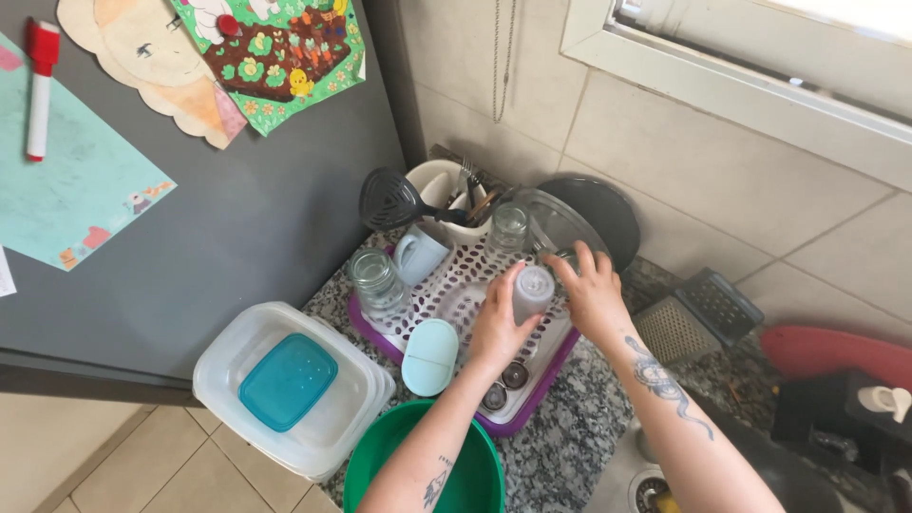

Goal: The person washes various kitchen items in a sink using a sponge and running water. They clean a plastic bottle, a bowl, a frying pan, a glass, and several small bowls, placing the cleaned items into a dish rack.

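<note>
Both hands are over a white perforated dish rack (446,285) with a purple tray beneath. My left hand (496,328) grips a small frosted plastic cup (533,290), held upside down above the rack. My right hand (591,290) rests its fingers on the far side of the same cup, close to a clear glass lid (556,223). In the rack stand a glass jar (377,280), a pale blue mug (421,252) and another upturned glass (509,228).
A white cutlery holder (439,185) with a black slotted spatula (391,199) stands at the back. Stacked clear containers with a teal lid (288,380) and a green bowl (456,475) sit at the counter's near edge. A box grater (698,318) lies right, the grey fridge door (247,218) left.
</note>
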